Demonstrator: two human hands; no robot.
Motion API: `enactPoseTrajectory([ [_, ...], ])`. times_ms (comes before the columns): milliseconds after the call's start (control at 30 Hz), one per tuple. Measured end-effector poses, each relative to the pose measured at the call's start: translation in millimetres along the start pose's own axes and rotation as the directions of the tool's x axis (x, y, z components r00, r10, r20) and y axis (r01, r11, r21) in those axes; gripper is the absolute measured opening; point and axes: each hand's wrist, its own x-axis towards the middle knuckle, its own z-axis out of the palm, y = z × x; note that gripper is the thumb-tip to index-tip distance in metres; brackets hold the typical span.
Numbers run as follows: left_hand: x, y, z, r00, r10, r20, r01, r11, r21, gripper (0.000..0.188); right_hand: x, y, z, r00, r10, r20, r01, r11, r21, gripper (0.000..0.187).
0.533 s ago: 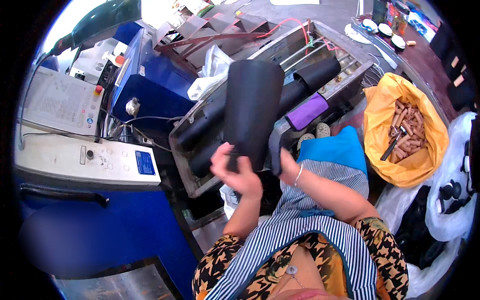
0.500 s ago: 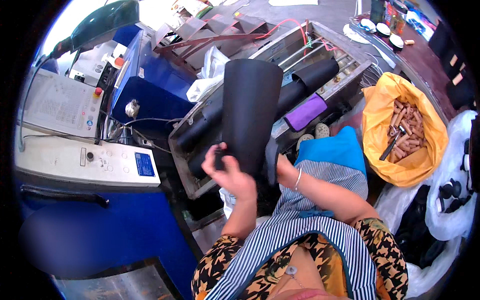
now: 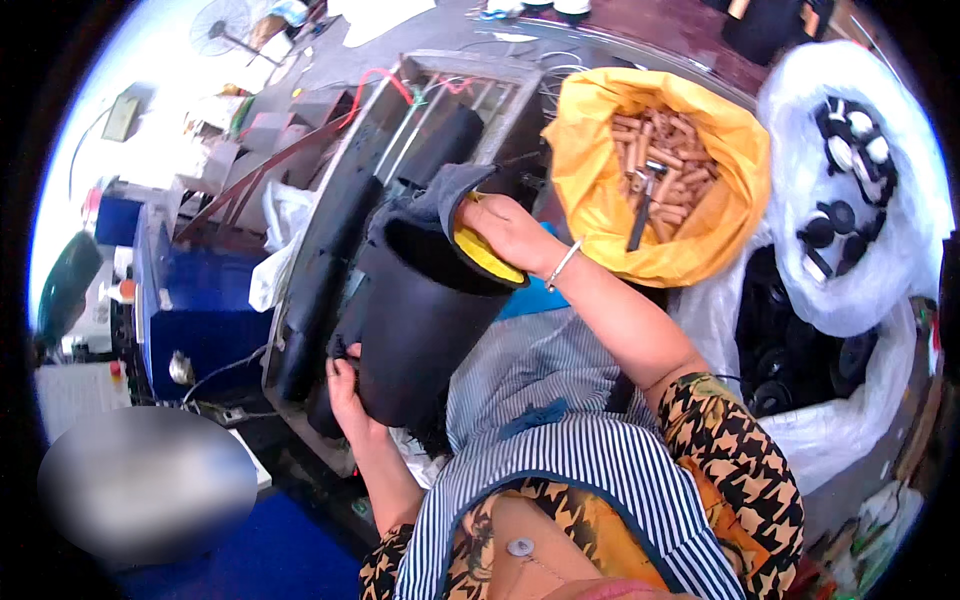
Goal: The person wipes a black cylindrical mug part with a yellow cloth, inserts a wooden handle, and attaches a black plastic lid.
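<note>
A wide black tube, like a rolled sheet of smooth material, is tilted in front of me with its open end up and facing me. My right hand grips a dark grey cloth with a yellow side, pressed over the tube's right rim. My left hand is closed against the tube's lower left side, its palm partly hidden. A small black piece shows at its fingertips; its kind is unclear.
Behind the tube, a metal-framed trough holds more black rolls. A yellow sack of tan cylinders stands at right, with a black-handled tool on top. Clear plastic bags hold black round parts. A blue machine stands left.
The tube has tipped so its open end faces me. My right hand has come up with the cloth onto the rim. The view has swung right.
</note>
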Motion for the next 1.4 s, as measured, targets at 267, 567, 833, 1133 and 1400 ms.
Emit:
enactPoseTrajectory([
  [267,26,-33,83,0.706,0.543,0.454,-0.708,0.55,0.444,0.027,-61,1,-42,0.952,-0.1,-0.289,0.075,0.992,-0.097,0.035],
  [567,32,-89,63,0.857,0.281,0.432,-0.477,0.747,0.462,0.024,-75,-24,-160,0.885,0.233,-0.403,-0.442,0.155,-0.883,0.029],
  [833,34,-86,41,0.869,0.156,0.469,-0.399,0.781,0.48,0.027,-82,108,-261,0.892,0.237,-0.384,-0.326,-0.248,-0.912,0.018],
  [1133,33,-89,36,0.906,0.162,0.391,-0.343,0.823,0.453,0.032,-108,104,-278,0.956,0.116,-0.27,-0.263,-0.072,-0.962,0.02],
  [1400,25,-93,37,0.897,0.154,0.413,-0.347,0.824,0.447,0.026,-89,-39,-143,0.97,-0.243,-0.001,0.041,0.167,-0.985,0.03],
])
